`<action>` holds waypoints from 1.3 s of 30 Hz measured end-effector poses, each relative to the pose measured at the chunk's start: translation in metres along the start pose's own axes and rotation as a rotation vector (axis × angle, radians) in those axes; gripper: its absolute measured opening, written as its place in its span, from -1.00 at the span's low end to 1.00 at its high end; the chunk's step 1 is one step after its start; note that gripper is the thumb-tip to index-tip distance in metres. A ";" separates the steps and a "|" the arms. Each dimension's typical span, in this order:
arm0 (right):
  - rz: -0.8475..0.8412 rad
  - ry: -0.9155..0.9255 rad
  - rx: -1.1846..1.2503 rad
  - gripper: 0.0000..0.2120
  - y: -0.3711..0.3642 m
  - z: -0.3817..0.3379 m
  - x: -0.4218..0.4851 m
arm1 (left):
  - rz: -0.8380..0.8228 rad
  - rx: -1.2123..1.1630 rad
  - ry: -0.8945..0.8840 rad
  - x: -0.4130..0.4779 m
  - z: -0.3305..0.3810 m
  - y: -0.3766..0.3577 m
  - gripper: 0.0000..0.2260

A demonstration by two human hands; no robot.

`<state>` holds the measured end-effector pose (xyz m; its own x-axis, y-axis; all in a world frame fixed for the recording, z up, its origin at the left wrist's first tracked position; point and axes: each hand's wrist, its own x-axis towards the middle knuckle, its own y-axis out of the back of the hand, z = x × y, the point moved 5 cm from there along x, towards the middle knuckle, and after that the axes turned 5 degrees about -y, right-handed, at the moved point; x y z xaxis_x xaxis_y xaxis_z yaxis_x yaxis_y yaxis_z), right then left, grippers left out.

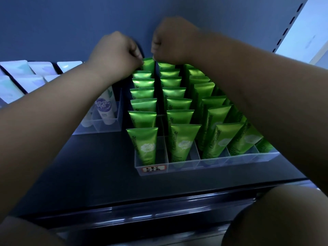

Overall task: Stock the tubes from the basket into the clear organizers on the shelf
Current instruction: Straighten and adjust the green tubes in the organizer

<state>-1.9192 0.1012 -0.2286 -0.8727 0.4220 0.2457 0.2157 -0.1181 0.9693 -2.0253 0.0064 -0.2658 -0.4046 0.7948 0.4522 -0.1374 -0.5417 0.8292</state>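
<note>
Several green tubes (144,142) stand cap-down in rows inside a clear organizer (204,165) on the dark shelf (99,160). Both arms reach to the back of the left row. My left hand (117,52) and my right hand (170,43) have curled fingers and pinch the top corners of the rearmost green tube (148,64), which stands upright at the back of the row. The fingertips are turned away from me and mostly hidden. The basket is out of view.
A second clear organizer (108,125) holding white tubes with purple labels (104,109) sits left of the green ones. Pale tubes (30,80) fill the far left. The blue back wall (71,23) and a slotted upright (291,23) bound the shelf.
</note>
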 end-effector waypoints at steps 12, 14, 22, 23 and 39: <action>0.011 -0.105 -0.001 -0.80 -0.006 -0.002 0.006 | 0.014 -0.070 0.025 -0.006 -0.004 0.002 -0.92; 0.010 -0.078 0.006 -0.80 -0.006 -0.005 0.003 | 0.021 -0.059 0.024 -0.006 -0.003 0.003 -0.91; 0.023 -0.015 0.076 -0.80 -0.005 -0.007 -0.002 | 0.005 -0.050 0.034 -0.012 -0.003 0.010 -0.90; 0.023 -0.011 0.071 -0.80 -0.006 -0.007 -0.002 | 0.000 -0.047 0.030 -0.013 -0.002 0.010 -0.90; -0.013 -0.050 0.174 -0.82 -0.008 -0.003 -0.003 | -0.040 -0.107 0.055 -0.016 -0.005 0.014 -0.93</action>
<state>-1.9195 0.0983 -0.2374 -0.8542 0.4667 0.2292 0.2810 0.0434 0.9587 -2.0249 -0.0151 -0.2626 -0.4458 0.8017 0.3983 -0.2489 -0.5384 0.8051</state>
